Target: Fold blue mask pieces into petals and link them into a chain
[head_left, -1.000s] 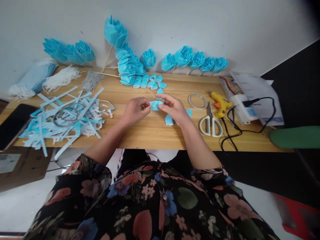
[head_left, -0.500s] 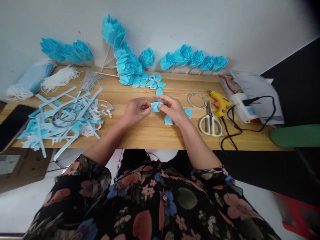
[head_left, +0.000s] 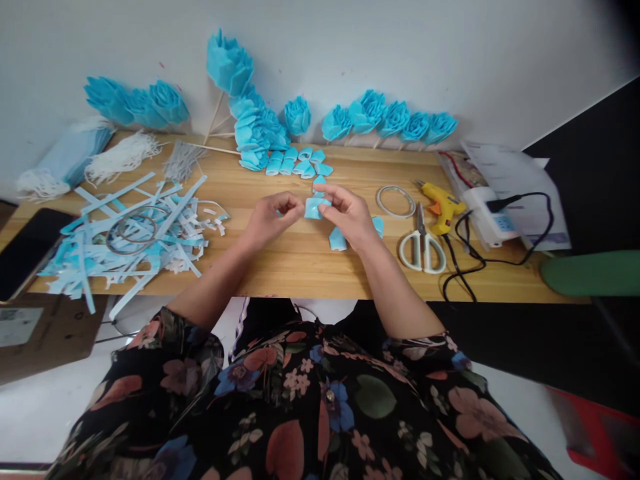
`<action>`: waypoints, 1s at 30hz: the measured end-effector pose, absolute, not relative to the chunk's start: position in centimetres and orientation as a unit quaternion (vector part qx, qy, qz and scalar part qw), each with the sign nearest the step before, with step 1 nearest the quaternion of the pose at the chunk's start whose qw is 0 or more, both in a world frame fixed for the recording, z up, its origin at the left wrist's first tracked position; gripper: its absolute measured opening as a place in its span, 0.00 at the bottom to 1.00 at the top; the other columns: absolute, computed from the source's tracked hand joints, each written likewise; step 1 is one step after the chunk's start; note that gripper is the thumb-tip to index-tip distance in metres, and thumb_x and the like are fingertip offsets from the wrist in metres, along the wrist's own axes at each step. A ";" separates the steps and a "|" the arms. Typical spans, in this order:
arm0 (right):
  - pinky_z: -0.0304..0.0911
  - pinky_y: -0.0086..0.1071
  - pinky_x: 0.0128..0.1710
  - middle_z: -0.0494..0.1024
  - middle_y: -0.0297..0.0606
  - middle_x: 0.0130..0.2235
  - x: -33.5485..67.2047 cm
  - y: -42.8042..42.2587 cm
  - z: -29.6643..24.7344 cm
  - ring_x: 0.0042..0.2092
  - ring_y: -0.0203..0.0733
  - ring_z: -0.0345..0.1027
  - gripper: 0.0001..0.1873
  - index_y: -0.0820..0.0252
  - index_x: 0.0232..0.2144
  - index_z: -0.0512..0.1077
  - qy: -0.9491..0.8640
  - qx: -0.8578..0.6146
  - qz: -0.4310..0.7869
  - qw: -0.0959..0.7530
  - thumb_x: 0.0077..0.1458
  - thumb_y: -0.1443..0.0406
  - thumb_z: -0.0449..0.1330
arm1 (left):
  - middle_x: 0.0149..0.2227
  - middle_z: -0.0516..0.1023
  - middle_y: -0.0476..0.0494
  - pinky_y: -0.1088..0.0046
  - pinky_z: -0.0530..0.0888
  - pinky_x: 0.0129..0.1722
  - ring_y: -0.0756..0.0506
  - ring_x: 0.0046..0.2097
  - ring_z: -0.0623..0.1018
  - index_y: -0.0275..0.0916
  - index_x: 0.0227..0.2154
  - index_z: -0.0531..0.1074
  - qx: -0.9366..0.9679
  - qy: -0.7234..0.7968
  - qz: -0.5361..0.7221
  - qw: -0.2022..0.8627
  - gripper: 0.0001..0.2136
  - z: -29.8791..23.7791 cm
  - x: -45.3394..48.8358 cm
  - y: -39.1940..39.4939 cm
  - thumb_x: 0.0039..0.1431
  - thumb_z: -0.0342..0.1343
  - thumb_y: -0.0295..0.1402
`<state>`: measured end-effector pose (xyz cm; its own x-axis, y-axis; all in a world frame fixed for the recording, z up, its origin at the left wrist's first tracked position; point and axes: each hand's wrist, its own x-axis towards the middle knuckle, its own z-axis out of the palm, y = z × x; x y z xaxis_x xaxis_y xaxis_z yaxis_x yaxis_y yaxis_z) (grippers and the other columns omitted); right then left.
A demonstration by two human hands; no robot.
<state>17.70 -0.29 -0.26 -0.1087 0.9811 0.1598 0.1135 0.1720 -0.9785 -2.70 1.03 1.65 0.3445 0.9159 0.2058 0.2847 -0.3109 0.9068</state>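
A small pale-blue fabric petal (head_left: pixel 313 209) is pinched between the thumb and fingers of my right hand (head_left: pixel 350 215), above the middle of the wooden table. Just left of it, my left hand (head_left: pixel 274 217) is closed in a pinch, its fingertips close against the petal's left edge. A bit of blue shows inside its curled fingers, too small to identify. Loose blue petals (head_left: pixel 338 239) lie under and beside my right hand, partly hidden by it. Another petal (head_left: pixel 320 180) rests beyond my right fingertips. Farther back are several curled petals (head_left: pixel 287 164).
Blue fabric flowers (head_left: pixel 367 112) on sticks lean along the wall. At right are scissors (head_left: pixel 421 247), a wire ring (head_left: pixel 395 201), a yellow glue gun (head_left: pixel 442 205) and a power strip (head_left: pixel 490 215) with black cords. Fabric scraps (head_left: pixel 130 243) and a phone (head_left: pixel 30 250) lie left.
My left fingertips have drawn slightly away from the petal's middle to its left edge. The petal in my right hand now looks flatter and more upright.
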 end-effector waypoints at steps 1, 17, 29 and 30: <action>0.71 0.40 0.47 0.79 0.35 0.40 17.8 -0.2 -0.2 0.42 0.42 0.72 0.23 0.51 0.52 0.76 -0.581 -0.464 0.440 0.503 0.54 0.57 0.65 | 0.28 0.75 0.47 0.71 0.71 0.36 0.49 0.31 0.72 0.39 0.28 0.71 0.680 0.418 0.414 0.438 0.09 1.5 -2.8 1.3 0.59 0.56 0.38; 0.74 0.40 0.42 0.78 0.35 0.41 18.5 0.2 -0.2 0.40 0.41 0.73 0.26 0.46 0.55 0.74 -0.530 -0.457 0.459 0.547 0.55 0.52 0.65 | 0.28 0.77 0.44 0.69 0.63 0.34 0.45 0.32 0.71 0.39 0.24 0.74 0.727 0.597 0.283 0.188 0.07 0.7 -7.1 4.0 0.56 0.59 0.32; 0.75 0.39 0.41 0.79 0.35 0.40 18.4 0.0 -0.1 0.40 0.41 0.74 0.26 0.46 0.55 0.76 -0.522 -0.447 0.469 0.555 0.54 0.53 0.67 | 0.27 0.78 0.43 0.70 0.61 0.31 0.44 0.30 0.71 0.41 0.24 0.78 0.772 0.573 0.197 0.191 0.02 -0.2 -8.4 4.5 0.49 0.62 0.31; 0.75 0.39 0.41 0.79 0.35 0.41 18.3 0.0 -0.1 0.41 0.42 0.74 0.26 0.46 0.55 0.76 -0.520 -0.445 0.472 0.556 0.53 0.52 0.68 | 0.27 0.78 0.43 0.70 0.62 0.32 0.44 0.30 0.71 0.40 0.25 0.77 0.773 0.577 0.188 0.187 0.02 -0.2 -8.3 4.4 0.49 0.61 0.31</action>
<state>18.34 -0.02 -0.08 0.0145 0.9872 0.1587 -0.0633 0.1593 -0.9852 -8.33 4.42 -0.17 0.2637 0.9616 0.0758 0.8212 -0.2650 0.5055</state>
